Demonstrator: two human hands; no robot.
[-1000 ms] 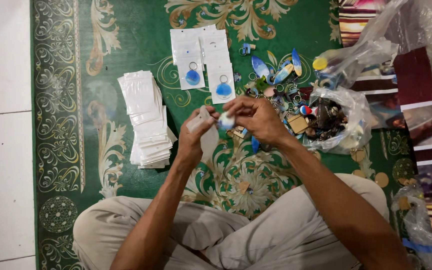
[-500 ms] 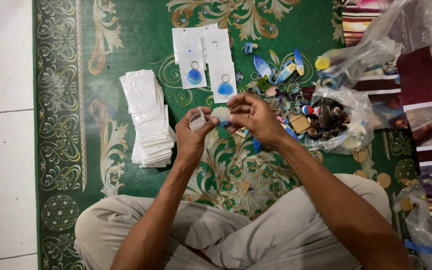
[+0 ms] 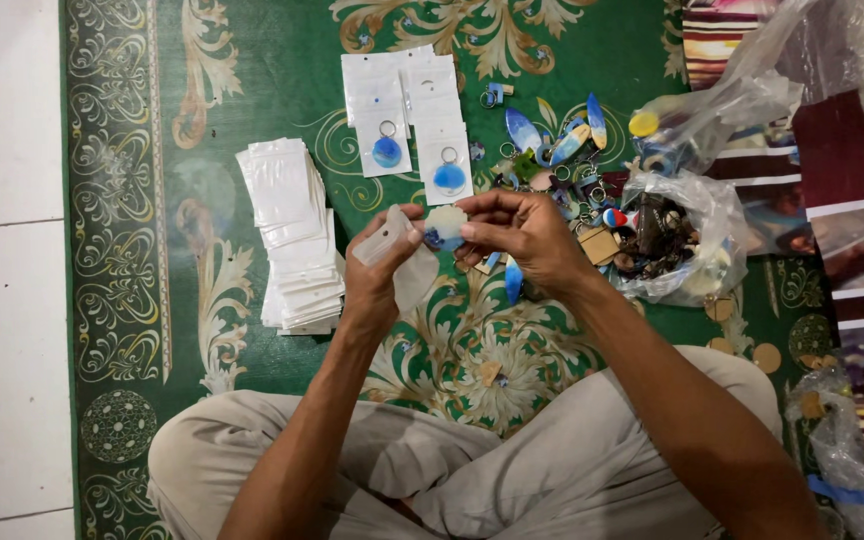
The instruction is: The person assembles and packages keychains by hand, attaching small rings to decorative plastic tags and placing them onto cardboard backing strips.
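I sit cross-legged on a green patterned carpet [image 3: 252,60]. My left hand [image 3: 377,275] holds a small clear plastic sleeve [image 3: 397,255] by its open end. My right hand [image 3: 522,235] pinches a pale shell-shaped keychain charm [image 3: 444,222] with some blue on it, right at the sleeve's mouth. Just beyond my hands lie packed sleeves with round blue keychains [image 3: 449,177] inside.
A stack of empty sleeves [image 3: 287,235] lies left of my hands. Loose keychains [image 3: 552,140] and clear bags of trinkets [image 3: 677,235] lie to the right, beside printed sheets [image 3: 837,160]. White floor tile [image 3: 2,200] borders the carpet on the left.
Both hands have stayed together over the carpet. The charm in my right hand has come up against the sleeve's open end.
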